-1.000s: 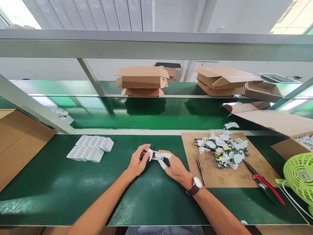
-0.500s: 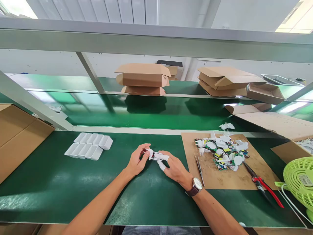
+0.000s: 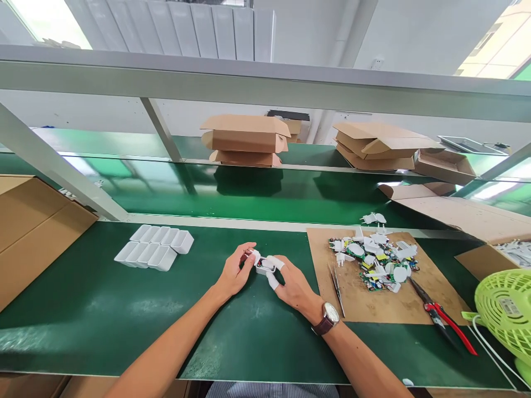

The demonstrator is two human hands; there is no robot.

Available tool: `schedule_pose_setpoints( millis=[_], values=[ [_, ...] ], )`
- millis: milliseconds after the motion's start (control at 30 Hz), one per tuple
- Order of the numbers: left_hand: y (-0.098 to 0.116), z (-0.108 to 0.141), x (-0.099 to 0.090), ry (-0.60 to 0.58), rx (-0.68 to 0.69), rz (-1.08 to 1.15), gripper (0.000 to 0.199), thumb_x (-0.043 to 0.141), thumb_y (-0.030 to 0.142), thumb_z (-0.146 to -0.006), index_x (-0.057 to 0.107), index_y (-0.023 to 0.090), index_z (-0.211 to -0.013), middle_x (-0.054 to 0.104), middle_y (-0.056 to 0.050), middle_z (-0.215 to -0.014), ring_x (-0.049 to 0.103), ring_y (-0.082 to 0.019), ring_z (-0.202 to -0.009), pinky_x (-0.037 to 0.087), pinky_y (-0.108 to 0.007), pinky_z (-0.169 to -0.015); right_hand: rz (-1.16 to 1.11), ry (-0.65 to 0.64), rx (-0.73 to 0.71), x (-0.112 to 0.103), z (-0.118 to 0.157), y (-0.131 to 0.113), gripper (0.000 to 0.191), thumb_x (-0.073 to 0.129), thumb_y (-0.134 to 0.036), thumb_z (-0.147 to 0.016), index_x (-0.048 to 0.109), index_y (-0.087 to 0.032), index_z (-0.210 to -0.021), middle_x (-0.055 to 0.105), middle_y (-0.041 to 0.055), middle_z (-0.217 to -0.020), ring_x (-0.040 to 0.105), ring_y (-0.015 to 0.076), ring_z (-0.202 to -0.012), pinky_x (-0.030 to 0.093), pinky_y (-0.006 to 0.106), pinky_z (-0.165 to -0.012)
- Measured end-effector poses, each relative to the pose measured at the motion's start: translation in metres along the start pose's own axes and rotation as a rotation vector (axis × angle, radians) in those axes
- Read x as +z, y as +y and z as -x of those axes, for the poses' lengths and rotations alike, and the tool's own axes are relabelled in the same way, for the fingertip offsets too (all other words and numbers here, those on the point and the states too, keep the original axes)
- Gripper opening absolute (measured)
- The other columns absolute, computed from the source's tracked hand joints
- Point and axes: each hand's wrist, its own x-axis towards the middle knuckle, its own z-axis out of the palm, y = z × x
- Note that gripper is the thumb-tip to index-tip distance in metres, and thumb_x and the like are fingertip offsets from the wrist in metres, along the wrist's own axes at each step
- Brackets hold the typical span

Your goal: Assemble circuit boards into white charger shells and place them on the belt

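My left hand (image 3: pixel 235 272) is closed, pinching a small white plug part (image 3: pixel 254 256) between thumb and fingers. Against it, my right hand (image 3: pixel 293 281) grips an open white plastic housing (image 3: pixel 264 270) with dark parts showing inside. White covers wrap the right thumb and index finger. The two pieces touch or nearly touch; the exact join is too small to make out. To the left, several empty white housings (image 3: pixel 162 258) stand in two rows on the green bench (image 3: pixel 124 326).
On a brown board (image 3: pixel 357 307) at the right lie a pile of circuit boards and white plug parts (image 3: pixel 381 257), tweezers (image 3: pixel 337 290) and red-handled pliers (image 3: pixel 443 318). A green fan (image 3: pixel 504 309) stands beside it. Cardboard boxes (image 3: pixel 45 226) flank the bench; more boxes (image 3: pixel 246 135) sit behind.
The housing in my right hand has turned so that its open side and inside show more. The plug part has tilted beside it. The camera view has shifted slightly.
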Motion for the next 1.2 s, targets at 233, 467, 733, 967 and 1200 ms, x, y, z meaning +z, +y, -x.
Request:
schedule_pose_setpoints(
  millis=[233, 467, 733, 967, 1200],
  values=[
    [-0.003, 0.0, -0.002, -0.014, 0.065, 0.008, 0.042, 0.053, 0.044, -0.1, 0.052, 0.021, -0.135, 0.071, -0.006, -0.102, 0.072, -0.018, -0.087, 0.06, -0.037, -0.083, -0.259, 0.021, 0.102, 0.004, -0.003, 0.002, 0.032, 0.053, -0.018, -0.095, 0.062, -0.026, -0.125, 0.067, 0.0111, -0.117, 0.067, 0.0233, -0.104, 0.061, 0.041, -0.091],
    [0.005, 0.006, 0.007, -0.108, 0.35, -0.183, 0.088, 0.081, 0.039, -0.08, 0.032, 0.027, -0.152, 0.062, -0.015, -0.139, 0.061, -0.031, -0.13, 0.05, -0.051, -0.109, -1.145, 0.022, 0.701, 0.012, -0.007, 0.001, 0.032, 0.062, -0.047, -0.091, 0.066, -0.021, -0.111, 0.076, 0.0091, -0.101, 0.074, 0.0268, -0.092, 0.063, 0.048, -0.084],
    [0.005, 0.007, 0.011, -0.072, 0.42, -0.236, 0.088, 0.08, 0.034, -0.083, 0.028, 0.026, -0.153, 0.067, -0.014, -0.135, 0.068, -0.028, -0.122, 0.055, -0.049, -0.104, -1.271, -0.103, 0.779, 0.006, -0.012, -0.008, 0.031, 0.063, -0.044, -0.087, 0.066, -0.021, -0.107, 0.078, 0.0086, -0.094, 0.077, 0.0297, -0.093, 0.06, 0.048, -0.085],
    [0.005, 0.008, 0.011, -0.075, 0.455, -0.233, 0.084, 0.081, 0.039, -0.082, 0.033, 0.025, -0.149, 0.07, -0.013, -0.128, 0.07, -0.028, -0.118, 0.057, -0.049, -0.102, -1.211, -0.131, 0.754, 0.007, -0.011, -0.008, 0.028, 0.055, -0.037, -0.091, 0.066, -0.021, -0.111, 0.078, 0.0074, -0.091, 0.078, 0.0275, -0.088, 0.062, 0.043, -0.079],
    [0.007, 0.009, 0.011, -0.118, 0.433, -0.208, 0.066, 0.079, 0.042, -0.084, 0.048, 0.024, -0.139, 0.068, -0.013, -0.129, 0.067, -0.029, -0.121, 0.056, -0.049, -0.104, -1.148, -0.133, 0.743, 0.008, -0.01, -0.007, 0.027, 0.049, -0.028, -0.092, 0.066, -0.022, -0.112, 0.077, 0.0052, -0.085, 0.077, 0.0239, -0.082, 0.063, 0.037, -0.071]
  ],
)
